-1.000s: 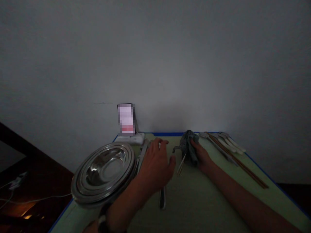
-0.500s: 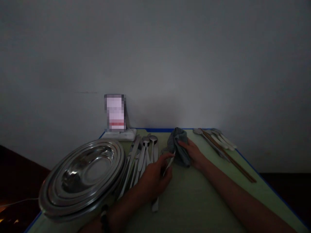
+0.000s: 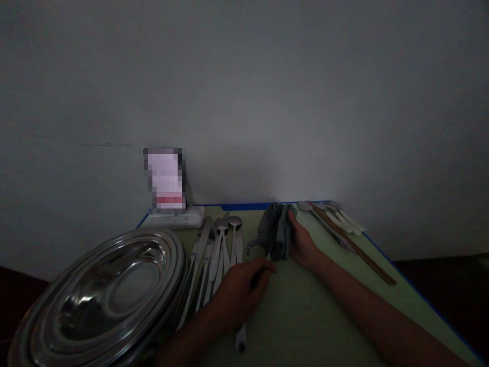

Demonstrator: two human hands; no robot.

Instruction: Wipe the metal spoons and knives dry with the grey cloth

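A dark grey checked cloth [image 3: 266, 230] is bunched in my right hand [image 3: 303, 241], just above the table. My left hand [image 3: 243, 286] pinches a thin piece of cutlery [image 3: 269, 256]; its far end disappears into the folds of the cloth, so its kind cannot be made out. Close by on the left, partly behind my left hand and forearm, lie several metal spoons [image 3: 234, 221] and table knives [image 3: 201, 243], handles toward me.
Nested shiny metal dishes [image 3: 173, 265] fill the left front of the table [image 3: 317, 311]. Behind them a phone [image 3: 165, 176] stands on a white base [image 3: 173, 218]. Wooden chopsticks [image 3: 355, 248], metal spoons [image 3: 304, 206] and white-handled cutlery [image 3: 349, 223] lie at the right. A grey wall rises behind.
My left hand has come slightly down and toward me, and less of the cutlery shows outside the cloth. The cloth's folds have shifted around it. The whole view has turned a little to the right.
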